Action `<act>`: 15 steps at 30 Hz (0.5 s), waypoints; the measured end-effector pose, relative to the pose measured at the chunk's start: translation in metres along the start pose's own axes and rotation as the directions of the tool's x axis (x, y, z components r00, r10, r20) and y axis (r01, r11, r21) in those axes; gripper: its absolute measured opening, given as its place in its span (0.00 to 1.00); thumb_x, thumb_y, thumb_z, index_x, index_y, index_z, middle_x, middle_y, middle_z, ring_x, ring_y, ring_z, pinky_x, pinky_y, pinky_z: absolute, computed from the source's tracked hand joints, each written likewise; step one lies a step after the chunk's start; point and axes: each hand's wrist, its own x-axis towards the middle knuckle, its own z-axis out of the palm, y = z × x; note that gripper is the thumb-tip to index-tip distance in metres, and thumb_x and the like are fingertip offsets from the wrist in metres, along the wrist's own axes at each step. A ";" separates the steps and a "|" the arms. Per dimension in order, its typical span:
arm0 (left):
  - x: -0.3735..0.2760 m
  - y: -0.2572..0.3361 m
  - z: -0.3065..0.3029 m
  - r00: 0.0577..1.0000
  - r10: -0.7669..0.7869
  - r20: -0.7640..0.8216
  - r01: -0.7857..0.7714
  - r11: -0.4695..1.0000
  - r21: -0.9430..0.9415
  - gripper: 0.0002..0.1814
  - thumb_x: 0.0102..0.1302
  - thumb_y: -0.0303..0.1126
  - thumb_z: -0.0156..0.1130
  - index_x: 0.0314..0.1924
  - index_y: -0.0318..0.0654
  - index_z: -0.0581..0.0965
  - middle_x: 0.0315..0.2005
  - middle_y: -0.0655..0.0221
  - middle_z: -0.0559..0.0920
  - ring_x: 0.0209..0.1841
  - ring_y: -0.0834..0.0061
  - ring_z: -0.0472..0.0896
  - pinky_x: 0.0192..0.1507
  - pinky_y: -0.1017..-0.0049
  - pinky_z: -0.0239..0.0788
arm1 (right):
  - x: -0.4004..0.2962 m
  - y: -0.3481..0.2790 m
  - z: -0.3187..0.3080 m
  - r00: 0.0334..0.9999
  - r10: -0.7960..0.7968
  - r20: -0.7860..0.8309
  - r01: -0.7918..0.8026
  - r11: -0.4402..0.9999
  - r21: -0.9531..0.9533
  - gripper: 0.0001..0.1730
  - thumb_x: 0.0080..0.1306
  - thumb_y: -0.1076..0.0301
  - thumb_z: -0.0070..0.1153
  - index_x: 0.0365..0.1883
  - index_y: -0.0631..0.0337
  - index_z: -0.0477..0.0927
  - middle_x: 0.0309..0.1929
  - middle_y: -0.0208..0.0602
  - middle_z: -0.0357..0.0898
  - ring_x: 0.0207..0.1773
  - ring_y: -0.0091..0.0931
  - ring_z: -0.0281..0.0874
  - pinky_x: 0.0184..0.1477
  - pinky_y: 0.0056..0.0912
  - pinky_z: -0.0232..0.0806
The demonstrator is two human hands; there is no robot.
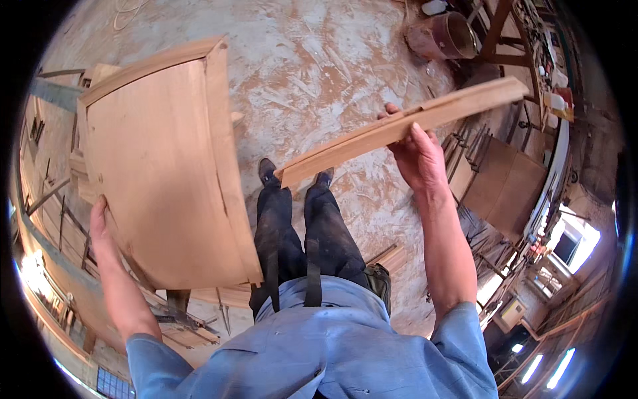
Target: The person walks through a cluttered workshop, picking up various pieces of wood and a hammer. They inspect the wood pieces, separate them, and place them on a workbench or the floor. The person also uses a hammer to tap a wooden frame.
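Note:
To my left is a wooden panel (154, 174) with frame pieces along its far and right edges, meeting at a corner joint (219, 46). A narrow dark gap shows between the panel and its right frame piece (227, 164). My left hand (99, 219) grips the panel's left edge, thumb in sight and fingers hidden by the wood. Raised in my right hand (418, 154) is a long wooden rail (359, 142) with a stepped edge and angled ends. It slants across in front of me, its near end above my shoes and apart from the panel.
A stained bucket (441, 36) stands on the dusty floor (319, 65) at the far right. Wooden boards (503, 182) and metal bars lean along the right side, below a cluttered bench (553, 124). Clamps (224, 311) and timber lie low on the left, near the panel.

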 end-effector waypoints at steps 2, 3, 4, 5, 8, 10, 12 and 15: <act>0.005 -0.008 -0.005 0.999 0.028 0.033 -0.029 0.999 0.026 0.28 0.68 0.41 0.58 0.64 0.36 0.67 0.59 0.62 0.75 0.59 0.62 0.74 0.62 0.62 0.65 | -0.005 -0.005 -0.005 0.999 0.035 0.006 -0.034 0.993 -0.113 0.25 0.66 0.64 0.56 0.58 0.65 0.67 0.56 0.48 0.74 0.59 0.39 0.74 0.59 0.48 0.68; 0.007 -0.009 -0.009 0.999 0.043 0.033 -0.044 0.998 0.035 0.28 0.68 0.41 0.58 0.64 0.36 0.67 0.59 0.62 0.75 0.59 0.63 0.74 0.63 0.63 0.65 | -0.008 -0.006 -0.007 0.998 0.056 -0.029 -0.060 0.983 -0.176 0.25 0.66 0.64 0.57 0.57 0.65 0.67 0.55 0.47 0.75 0.59 0.38 0.73 0.60 0.48 0.68; 0.009 -0.011 -0.012 0.990 0.008 0.144 -0.009 1.000 0.005 0.27 0.69 0.40 0.58 0.64 0.36 0.67 0.59 0.62 0.75 0.59 0.64 0.74 0.63 0.62 0.64 | -0.011 -0.007 -0.010 0.995 0.080 0.054 -0.068 0.980 -0.189 0.23 0.65 0.64 0.59 0.54 0.65 0.70 0.53 0.46 0.76 0.56 0.38 0.76 0.57 0.49 0.70; 0.012 -0.012 -0.015 0.998 0.004 0.058 -0.005 1.000 0.011 0.27 0.68 0.40 0.59 0.62 0.35 0.68 0.56 0.62 0.77 0.57 0.64 0.76 0.60 0.62 0.67 | -0.013 -0.007 -0.012 0.993 0.091 0.074 -0.075 0.977 -0.202 0.22 0.64 0.64 0.59 0.54 0.65 0.71 0.52 0.46 0.77 0.54 0.38 0.77 0.56 0.50 0.71; 0.014 -0.014 -0.015 1.000 -0.014 -0.011 0.015 0.999 0.036 0.27 0.67 0.41 0.61 0.61 0.34 0.70 0.54 0.60 0.78 0.54 0.65 0.78 0.56 0.63 0.72 | -0.023 -0.004 -0.014 0.993 0.092 0.076 -0.069 0.962 -0.265 0.20 0.64 0.66 0.60 0.51 0.67 0.74 0.47 0.46 0.79 0.48 0.38 0.80 0.50 0.50 0.75; 0.012 -0.013 -0.007 0.998 -0.044 -0.049 0.048 0.995 0.091 0.29 0.69 0.44 0.57 0.64 0.35 0.67 0.58 0.60 0.75 0.58 0.67 0.75 0.58 0.63 0.70 | -0.027 -0.001 -0.011 0.996 0.057 0.073 -0.029 0.939 -0.344 0.21 0.63 0.68 0.60 0.53 0.68 0.73 0.47 0.46 0.79 0.50 0.38 0.79 0.50 0.49 0.76; 0.007 -0.013 0.007 1.000 -0.020 0.010 0.018 0.985 0.170 0.30 0.69 0.47 0.57 0.64 0.35 0.67 0.58 0.61 0.76 0.57 0.67 0.76 0.56 0.65 0.72 | -0.032 0.002 -0.006 0.996 0.024 0.082 0.011 0.915 -0.402 0.21 0.63 0.74 0.58 0.55 0.69 0.71 0.49 0.47 0.78 0.51 0.39 0.78 0.49 0.46 0.77; -0.003 -0.013 0.034 0.995 0.035 -0.094 -0.007 0.959 0.284 0.29 0.68 0.48 0.59 0.60 0.33 0.71 0.53 0.63 0.79 0.51 0.70 0.79 0.53 0.68 0.73 | -0.038 0.005 0.000 0.993 -0.027 0.117 0.070 0.920 -0.384 0.20 0.63 0.83 0.54 0.54 0.68 0.72 0.53 0.44 0.76 0.53 0.34 0.77 0.50 0.43 0.78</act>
